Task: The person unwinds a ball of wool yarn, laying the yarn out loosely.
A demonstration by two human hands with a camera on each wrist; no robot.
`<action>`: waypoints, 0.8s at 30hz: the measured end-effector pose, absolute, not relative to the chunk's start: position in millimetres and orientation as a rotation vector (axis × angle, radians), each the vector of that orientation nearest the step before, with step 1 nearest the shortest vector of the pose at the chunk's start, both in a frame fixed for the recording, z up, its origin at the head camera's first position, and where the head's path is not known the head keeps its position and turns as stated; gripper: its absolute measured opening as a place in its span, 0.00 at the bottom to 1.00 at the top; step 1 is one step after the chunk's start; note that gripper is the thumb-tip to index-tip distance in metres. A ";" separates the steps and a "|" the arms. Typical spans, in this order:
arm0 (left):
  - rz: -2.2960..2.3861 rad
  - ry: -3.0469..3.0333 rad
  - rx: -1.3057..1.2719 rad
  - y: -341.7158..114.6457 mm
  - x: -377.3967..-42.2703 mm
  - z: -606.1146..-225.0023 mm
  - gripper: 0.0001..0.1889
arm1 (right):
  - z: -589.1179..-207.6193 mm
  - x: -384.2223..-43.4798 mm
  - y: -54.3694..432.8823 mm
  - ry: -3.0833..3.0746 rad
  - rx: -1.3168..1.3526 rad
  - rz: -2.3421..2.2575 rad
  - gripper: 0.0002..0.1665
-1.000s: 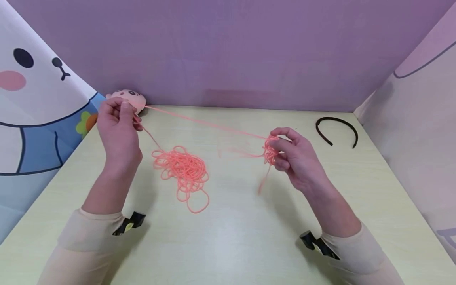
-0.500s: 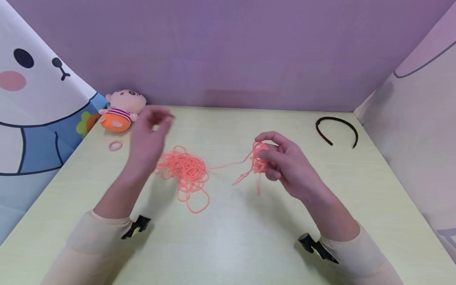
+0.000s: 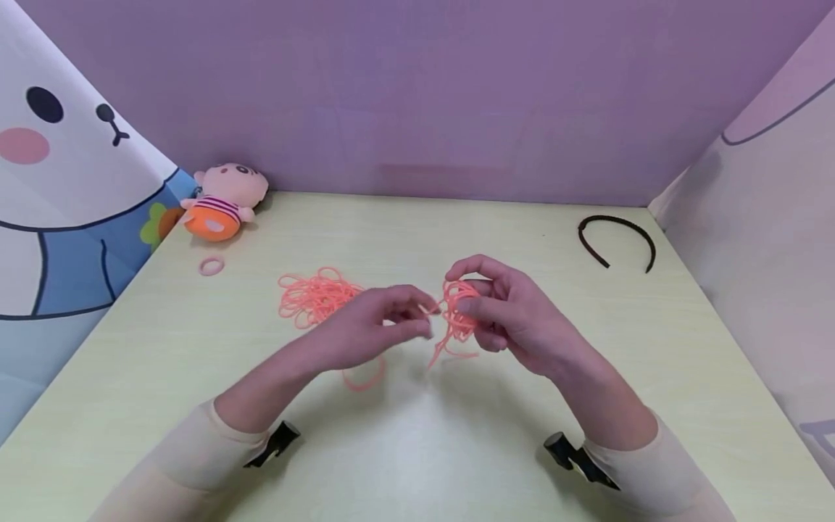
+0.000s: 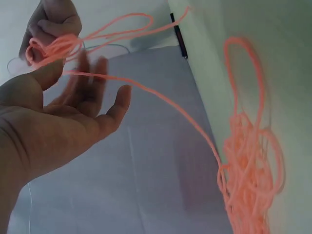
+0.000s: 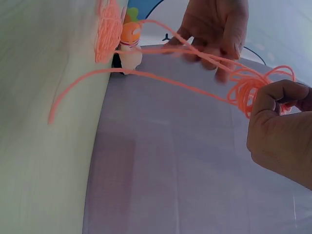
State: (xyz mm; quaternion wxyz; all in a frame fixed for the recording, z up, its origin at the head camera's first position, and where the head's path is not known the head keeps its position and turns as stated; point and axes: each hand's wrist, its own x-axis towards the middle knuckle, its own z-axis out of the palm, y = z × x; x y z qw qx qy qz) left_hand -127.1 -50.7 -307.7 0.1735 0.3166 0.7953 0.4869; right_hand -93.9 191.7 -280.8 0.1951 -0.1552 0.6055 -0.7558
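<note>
A small looped bundle of coral-pink string (image 3: pixel 459 326) is pinched between the thumb and fingers of my right hand (image 3: pixel 531 315), above the middle of the table. Loose ends dangle below it. My left hand (image 3: pixel 368 330) is held just left of the bundle, thumb and fingers apart and loosely bent. In the left wrist view a strand (image 4: pixel 170 103) runs from the bundle past the left fingers down to the pile. That tangled pile of the same string (image 3: pixel 313 297) lies on the table, partly hidden behind the left hand and wrist.
At the back left a plush doll (image 3: pixel 225 203) with orange bottoms leans near the wall, with a pink ring (image 3: pixel 212 266) in front of it. A dark headband (image 3: pixel 616 219) lies at the back right. Purple and printed cloth walls (image 3: pixel 417 101) enclose the table (image 3: pixel 417 449).
My left hand has come down and right from the far left, letting the drawn-out strand go slack, and is now beside the bundle. The right hand has shifted slightly left and down, still holding the bundle.
</note>
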 end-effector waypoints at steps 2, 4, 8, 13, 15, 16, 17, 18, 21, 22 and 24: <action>1.463 2.268 0.843 -56.2 -128.9 -302.8 0.07 | -280.5 -94.6 192.0 1.719 -0.416 -2.115 0.17; 1.568 2.305 0.790 -63.6 -132.0 -296.8 0.06 | -280.1 -95.5 192.5 1.738 -0.390 -2.112 0.18; 1.782 2.369 0.727 -78.7 -138.1 -285.1 0.07 | -280.1 -97.4 193.3 1.749 -0.355 -2.097 0.19; 1.959 2.422 0.656 -91.1 -143.2 -275.1 0.09 | -281.2 -99.1 194.2 1.779 -0.319 -2.084 0.20; 2.032 2.419 0.623 -94.3 -144.4 -272.0 0.10 | -281.6 -99.8 194.7 1.790 -0.302 -2.084 0.21; 2.077 2.404 0.608 -95.8 -144.6 -270.6 0.09 | -281.8 -100.2 195.0 1.795 -0.291 -2.083 0.22; 2.129 2.381 0.598 -97.2 -145.0 -269.5 0.09 | -281.9 -100.6 195.2 1.798 -0.283 -2.081 0.22; 2.180 2.356 0.584 -98.6 -145.4 -268.3 0.08 | -281.9 -100.9 195.4 1.801 -0.276 -2.078 0.22; 2.342 2.258 0.543 -102.9 -146.7 -265.5 0.07 | -282.7 -102.6 196.1 1.815 -0.264 -2.064 0.22; 2.387 2.228 0.526 -104.3 -147.0 -264.7 0.07 | -282.9 -103.2 196.1 1.820 -0.262 -2.058 0.22; 2.467 2.173 0.477 -107.1 -147.9 -263.0 0.07 | -283.4 -104.1 196.2 1.833 -0.261 -2.045 0.22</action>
